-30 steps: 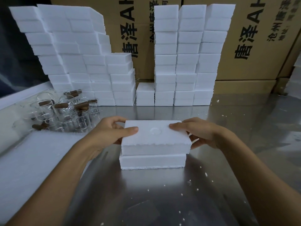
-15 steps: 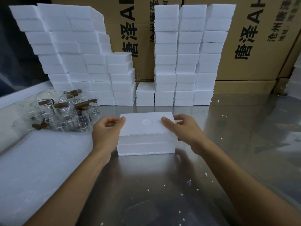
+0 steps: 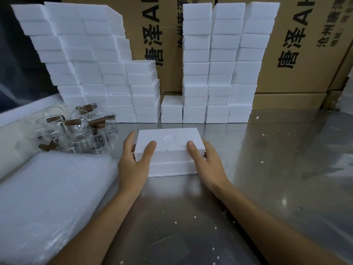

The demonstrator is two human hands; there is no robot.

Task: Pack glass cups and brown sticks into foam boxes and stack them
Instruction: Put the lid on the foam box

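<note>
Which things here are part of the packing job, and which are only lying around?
Part of the job:
- foam box, held by left hand and right hand
- glass cups
- brown sticks
- foam box stacks

Lying around:
- cardboard cartons
- bubble wrap
- foam crumbs

We stand at a steel table (image 3: 267, 169) that mirrors soft overhead light. Well beyond our fingers, brown cardboard cartons (image 3: 298, 44) printed with black characters form the back wall; far left of them hangs a dark window (image 3: 17, 73).
</note>
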